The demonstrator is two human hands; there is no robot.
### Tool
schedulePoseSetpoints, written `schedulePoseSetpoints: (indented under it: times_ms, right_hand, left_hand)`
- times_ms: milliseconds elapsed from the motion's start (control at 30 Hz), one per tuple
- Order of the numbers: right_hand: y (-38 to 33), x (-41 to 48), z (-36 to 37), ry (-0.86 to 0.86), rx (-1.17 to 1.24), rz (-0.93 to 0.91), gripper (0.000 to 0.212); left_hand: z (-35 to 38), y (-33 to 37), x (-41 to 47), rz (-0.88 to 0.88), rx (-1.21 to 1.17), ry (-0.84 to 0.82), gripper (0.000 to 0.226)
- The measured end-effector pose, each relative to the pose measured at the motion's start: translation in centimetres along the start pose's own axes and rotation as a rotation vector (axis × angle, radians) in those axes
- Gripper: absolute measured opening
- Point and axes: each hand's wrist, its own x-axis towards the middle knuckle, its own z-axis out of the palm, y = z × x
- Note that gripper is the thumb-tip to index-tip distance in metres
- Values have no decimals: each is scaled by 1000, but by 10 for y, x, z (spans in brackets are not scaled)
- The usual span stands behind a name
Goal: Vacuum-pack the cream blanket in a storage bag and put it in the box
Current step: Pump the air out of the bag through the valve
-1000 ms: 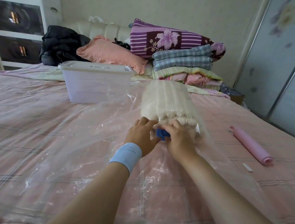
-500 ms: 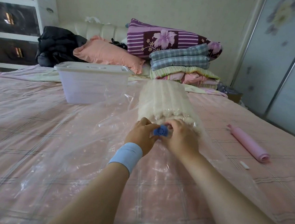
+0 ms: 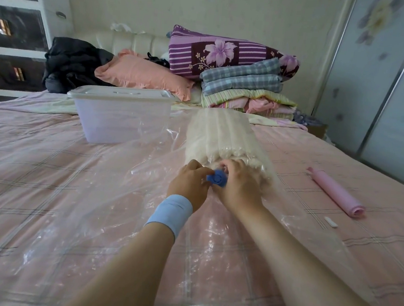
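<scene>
A wide bed (image 3: 34,187) with a pink checked sheet fills the view. A large clear storage bag (image 3: 118,206) lies spread across it, loose and crinkled. Behind it to the left stands a translucent box (image 3: 120,121) with its lid on. The cream blanket (image 3: 219,135), rolled long, lies inside the bag at the centre, just right of the box. A pink roll (image 3: 334,192) lies well to the right. The left hand (image 3: 189,183) and right hand (image 3: 239,185) meet at the blanket's near end, fingers curled, pinching a small blue valve (image 3: 216,177) from either side. The bagging looks done; drawing out the air and boxing appear to remain.
</scene>
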Motion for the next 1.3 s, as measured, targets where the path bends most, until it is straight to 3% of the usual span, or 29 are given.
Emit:
schedulePoseSetpoints:
  times_ms: [167,367,600,900,1033,1167,1300]
  right_hand:
    - [5,2,1,-57,60,-46,33]
    - [1,-1,-3,-76,192,-66,63]
    - [1,1,0,-20,202,-67,50]
    - [12,-11,-57,8,244,-115,32]
    - [44,-29,-102,-4,121,-48,27]
    - [99,-51,-142,-29,10,214,13]
    - [152,-84,-167,-153,-22,410,5]
  left_hand:
    - [-3,-3,3,-33,-45,-16,23]
    - [-5,0,5,-22,-45,-39,27]
    - [-2,1,5,-84,-119,-26,21]
    - [-16,52,4,-215,-566,-29,5]
    - [-5,92,-5,-87,-428,-121,10]
    - [20,138,-20,190,-105,-165,20]
    - [60,192,-24,383,-55,-202,23]
